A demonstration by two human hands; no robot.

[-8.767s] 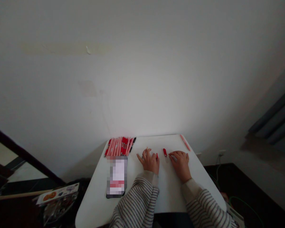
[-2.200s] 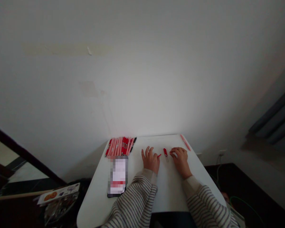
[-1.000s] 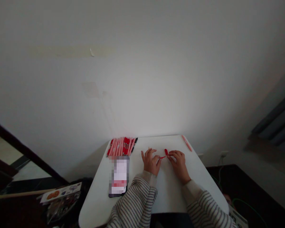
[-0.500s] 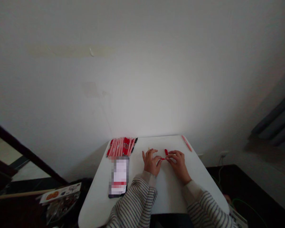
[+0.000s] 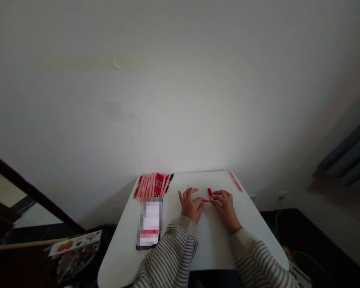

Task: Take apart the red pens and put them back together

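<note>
Over the middle of the white table [image 5: 213, 252], my left hand [image 5: 191, 207] pinches one end of a small, thin red pen part [image 5: 206, 201] between thumb and forefinger. Its other fingers are raised and spread. My right hand [image 5: 227, 207] is closed at the fingertips around the opposite end of that part. A thicker red pen piece [image 5: 209, 192] stands out just beyond the right fingertips; whether they touch it I cannot tell. The exact shape of the thin part is too small to make out.
Several pink, red and black pens [image 5: 151, 185] lie in a row at the table's back left. A phone [image 5: 150, 224] with a blurred screen lies in front of them. One pink pen [image 5: 235, 181] rests by the back right edge. The wall [image 5: 198, 120] rises behind the table.
Both hands keep nearly the same place and grip on the thin red part. Only a slight shift of the whole view shows.
</note>
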